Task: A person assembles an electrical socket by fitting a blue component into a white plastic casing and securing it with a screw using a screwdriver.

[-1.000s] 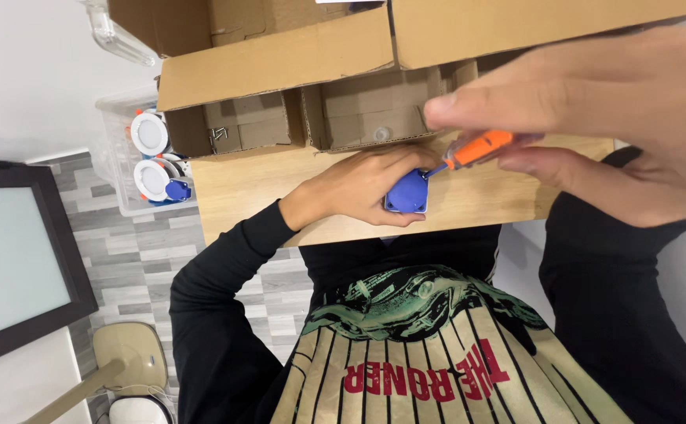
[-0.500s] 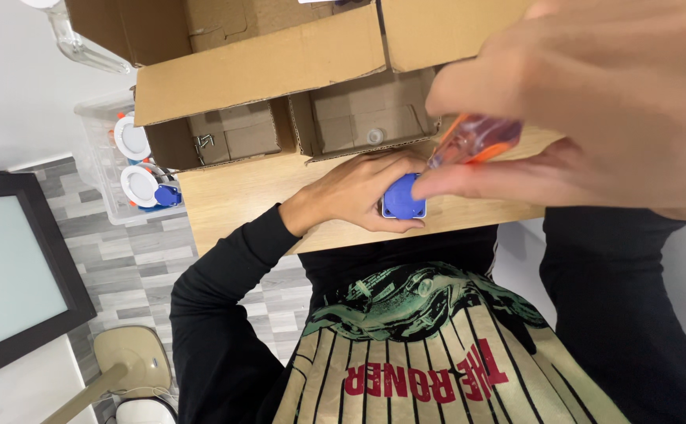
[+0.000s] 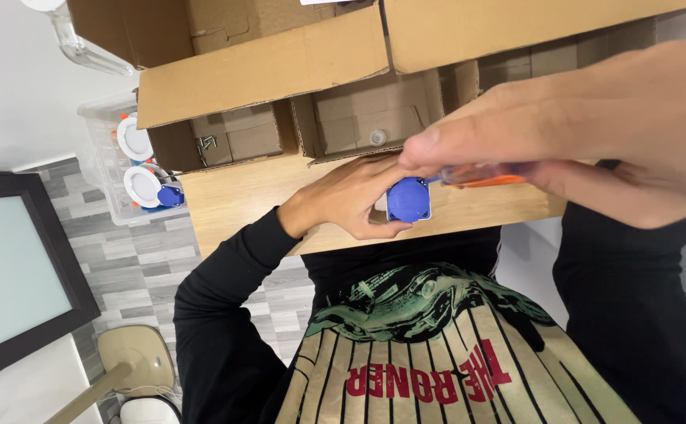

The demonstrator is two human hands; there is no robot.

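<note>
Nearest the lens, the right hand (image 3: 594,141) is seen large and blurred, its fingers pinched shut on a screwdriver (image 3: 480,177) with an orange handle. The shaft is pointed toward the left hand, and the tip is met at the upper edge of a blue part (image 3: 408,199). Whether the tip is seated in a screw cannot be told. The blue part is gripped by the left hand (image 3: 351,200), thumb under and fingers over, and is held just below the right hand's fingertips, against the near edge of a wooden desk (image 3: 233,204). The hands are thus brought close together, each clamped on its own item. The step in hand is judged to be fastening work on the blue part. A firm brace from the left hand and a shaft kept in line with the part would be called for. Beyond both hands, open boxes (image 3: 264,67) are stacked on the desk. Farther off, left of the left hand, a clear bin (image 3: 111,157) of white round fittings (image 3: 134,140) is noted.
</note>
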